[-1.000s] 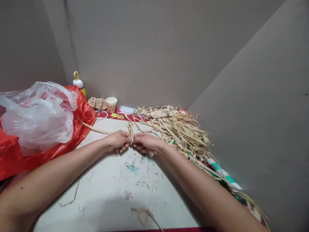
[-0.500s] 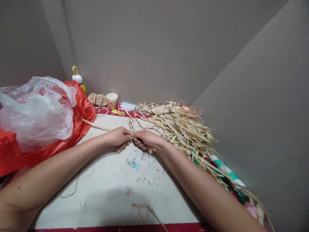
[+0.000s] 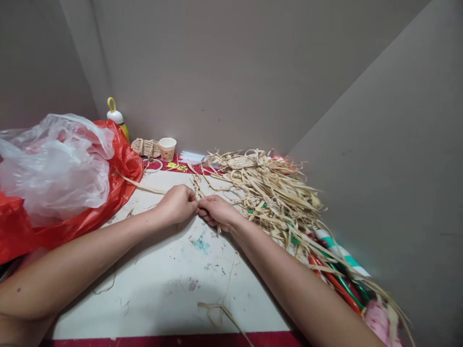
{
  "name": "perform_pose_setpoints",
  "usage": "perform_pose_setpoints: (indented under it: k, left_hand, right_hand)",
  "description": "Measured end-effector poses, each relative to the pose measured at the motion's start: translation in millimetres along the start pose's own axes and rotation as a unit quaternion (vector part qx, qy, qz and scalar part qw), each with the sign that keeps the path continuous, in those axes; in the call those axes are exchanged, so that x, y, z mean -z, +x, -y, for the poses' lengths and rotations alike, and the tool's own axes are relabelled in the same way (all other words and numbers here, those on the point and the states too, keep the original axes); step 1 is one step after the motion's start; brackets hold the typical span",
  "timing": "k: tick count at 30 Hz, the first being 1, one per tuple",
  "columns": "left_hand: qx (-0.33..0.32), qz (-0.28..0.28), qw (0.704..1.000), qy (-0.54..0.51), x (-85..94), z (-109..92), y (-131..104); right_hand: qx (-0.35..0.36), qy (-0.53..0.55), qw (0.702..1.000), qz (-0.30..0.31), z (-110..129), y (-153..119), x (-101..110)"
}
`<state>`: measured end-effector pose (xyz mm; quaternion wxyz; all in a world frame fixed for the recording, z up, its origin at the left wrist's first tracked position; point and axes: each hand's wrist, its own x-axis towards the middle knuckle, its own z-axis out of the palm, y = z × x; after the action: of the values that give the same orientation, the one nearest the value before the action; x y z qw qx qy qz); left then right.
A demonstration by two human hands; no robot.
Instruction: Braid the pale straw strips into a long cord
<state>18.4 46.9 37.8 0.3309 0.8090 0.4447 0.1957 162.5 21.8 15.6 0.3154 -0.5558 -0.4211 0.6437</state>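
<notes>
Braided strip: I see the narrow braid of dry fibre (image 3: pixel 196 185) at the centre of the frame, its free end pointing up toward the red cloth edge (image 3: pixel 175 163), its lower end between the two hands.
Right hand: the thumb and forefinger of the right hand (image 3: pixel 218 212) are together, clamped on the braid's lower end; a strand tip (image 3: pixel 219 230) shows beneath the palm.
Left hand: the left hand (image 3: pixel 180 205) is curled beside the braid, against the right fingertips (I cannot tell what its fingers grip; its own back hides them).
Long strand: one flat strand (image 3: pixel 144 187) runs from the red bag (image 3: pixel 130 168) at left to behind the left hand.
Fibre pile: loose stock (image 3: pixel 271 185) lies right of centre, well apart from the left hand.
Step in hand: I judge it to be working strands together at the braid's lower end.
Next move: in my judgement it calls for a firm right pinch while the left crosses a strand and draws it snug (slack would loosen the plait).
</notes>
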Motion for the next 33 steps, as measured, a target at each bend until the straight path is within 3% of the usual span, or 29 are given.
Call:
perform_pose_setpoints:
  k: [5,9,18,21,24,25,28,29,31,33]
  left_hand:
    - [-0.037,-0.028,0.998,0.05,-12.1,-6.2,-9.9]
    - [-0.067,-0.04,0.993,0.093,-19.5,-5.0,-16.7]
    - [-0.025,-0.026,0.999,-0.027,-36.4,-7.3,-43.7]
    - [-0.047,0.035,0.998,-0.013,-31.7,-14.1,-61.1]
    - [-0.081,0.117,0.989,0.033,-15.0,-20.6,-66.1]
    - [-0.085,0.099,0.991,0.023,-8.4,-21.1,-62.3]
    - [-0.034,-0.061,0.996,-0.056,6.3,-14.5,-36.7]
    - [0.002,-0.06,0.994,-0.095,7.8,-10.3,-26.1]
    - [0.109,0.036,0.973,-0.198,5.1,-1.3,-7.4]
    - [0.158,0.132,0.941,-0.268,-2.6,6.1,4.4]
  right_hand:
    - [-0.019,0.059,0.997,0.051,0.7,-3.1,11.6]
    - [-0.014,0.087,0.995,0.053,-0.9,-1.7,14.0]
    - [-0.012,0.085,0.995,0.045,-0.5,-3.4,8.8]
    - [-0.023,0.082,0.995,0.057,0.7,-5.1,11.8]
    - [-0.028,0.079,0.994,0.064,1.1,-6.1,14.0]
    - [-0.027,0.078,0.994,0.066,1.1,-6.3,14.3]
    - [-0.019,0.071,0.995,0.075,1.0,-6.7,13.8]
    - [-0.016,0.067,0.995,0.079,1.1,-6.7,13.6]
    - [-0.01,0.055,0.995,0.087,1.5,-6.5,13.5]
    - [-0.005,0.041,0.995,0.088,2.1,-6.2,14.8]
